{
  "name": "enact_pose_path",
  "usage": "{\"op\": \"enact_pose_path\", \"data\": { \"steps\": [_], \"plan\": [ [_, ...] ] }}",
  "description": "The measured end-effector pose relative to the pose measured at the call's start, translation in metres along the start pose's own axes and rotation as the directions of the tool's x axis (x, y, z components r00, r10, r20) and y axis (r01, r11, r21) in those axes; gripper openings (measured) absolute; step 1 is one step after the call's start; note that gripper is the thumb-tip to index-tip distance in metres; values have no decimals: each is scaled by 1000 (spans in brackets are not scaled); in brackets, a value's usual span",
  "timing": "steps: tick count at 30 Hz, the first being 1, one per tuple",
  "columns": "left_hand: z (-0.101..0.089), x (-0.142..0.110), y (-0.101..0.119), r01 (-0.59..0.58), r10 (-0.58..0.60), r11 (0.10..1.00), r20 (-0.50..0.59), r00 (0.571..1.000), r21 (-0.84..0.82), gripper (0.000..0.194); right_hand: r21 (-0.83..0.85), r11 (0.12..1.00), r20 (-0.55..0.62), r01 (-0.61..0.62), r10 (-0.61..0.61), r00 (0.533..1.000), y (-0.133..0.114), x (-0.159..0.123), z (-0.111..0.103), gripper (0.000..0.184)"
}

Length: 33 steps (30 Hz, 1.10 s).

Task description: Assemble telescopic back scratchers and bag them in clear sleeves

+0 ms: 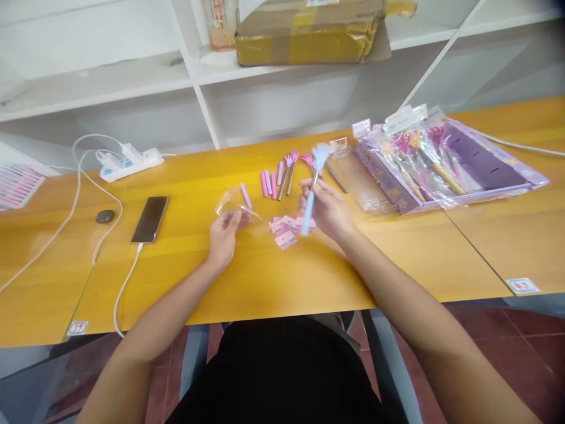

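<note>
My right hand (pixel 329 209) is closed on a light blue back scratcher (pixel 309 206), its hand-shaped head pointing away from me. Between the fingers of my left hand (pixel 224 235) is a clear plastic wrapper (pixel 229 201). Just beyond the wrapper lies a purple handle sleeve (pixel 246 195). Several pink and purple sleeves (pixel 269 184) rest in the middle of the table. Beside them are metal rods with small pink and purple hand-shaped heads (pixel 289 171). Several printed cards (pixel 286 238) lie in a loose pile between my hands.
A purple box (pixel 474 156) with wrapped back scratchers stands at the right, clear wrappers (pixel 373 191) beside it. On the left are a phone (pixel 150 219) on a cable, a black mouse-like object (pixel 105 216) and a power strip (pixel 132 165). A taped carton (pixel 309 35) sits on the shelf.
</note>
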<state>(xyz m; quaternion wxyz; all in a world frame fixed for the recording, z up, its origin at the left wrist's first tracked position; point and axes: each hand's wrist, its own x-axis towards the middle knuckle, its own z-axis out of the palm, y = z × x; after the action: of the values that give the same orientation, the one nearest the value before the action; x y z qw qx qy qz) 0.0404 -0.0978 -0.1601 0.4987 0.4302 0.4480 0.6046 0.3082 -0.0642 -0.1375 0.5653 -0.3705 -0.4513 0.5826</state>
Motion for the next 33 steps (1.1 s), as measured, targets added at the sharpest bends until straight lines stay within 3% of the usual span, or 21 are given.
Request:
{"op": "enact_pose_path", "data": {
  "steps": [1,3,5,6,9,11,19,23,27,33],
  "plan": [
    [-2,5,0,-6,5,999,-32,999,-54,45,-20,998,105,-58,60,993,0,-3,-2,45],
    [-6,13,2,-3,-5,992,-63,998,-126,44,-127,978,349,-163,198,916,4,-13,2,49],
    [-10,18,4,12,-31,982,-93,995,-190,43,-288,948,511,-136,272,815,12,-23,12,54],
    [-11,20,5,17,-42,976,-110,993,-217,44,-368,927,543,-66,272,794,16,-26,19,56],
    [-14,21,6,55,-89,964,-119,989,-259,45,-549,819,535,167,191,823,21,-32,32,56],
    [-15,21,5,92,-125,962,-114,986,-256,44,-596,771,524,223,163,836,20,-31,33,56],
    [-14,16,4,146,-172,959,-86,981,-244,45,-603,768,560,217,213,801,9,-22,17,53],
    [-16,16,8,147,-176,956,-97,980,-254,46,-612,750,571,250,201,796,3,-22,17,49],
    [-14,10,9,193,-203,962,-30,979,-194,50,-580,759,600,294,155,785,2,-22,21,55],
    [-1,-6,5,283,-275,949,73,959,-142,54,-586,755,555,294,109,825,9,-29,33,55]
  ]
}}
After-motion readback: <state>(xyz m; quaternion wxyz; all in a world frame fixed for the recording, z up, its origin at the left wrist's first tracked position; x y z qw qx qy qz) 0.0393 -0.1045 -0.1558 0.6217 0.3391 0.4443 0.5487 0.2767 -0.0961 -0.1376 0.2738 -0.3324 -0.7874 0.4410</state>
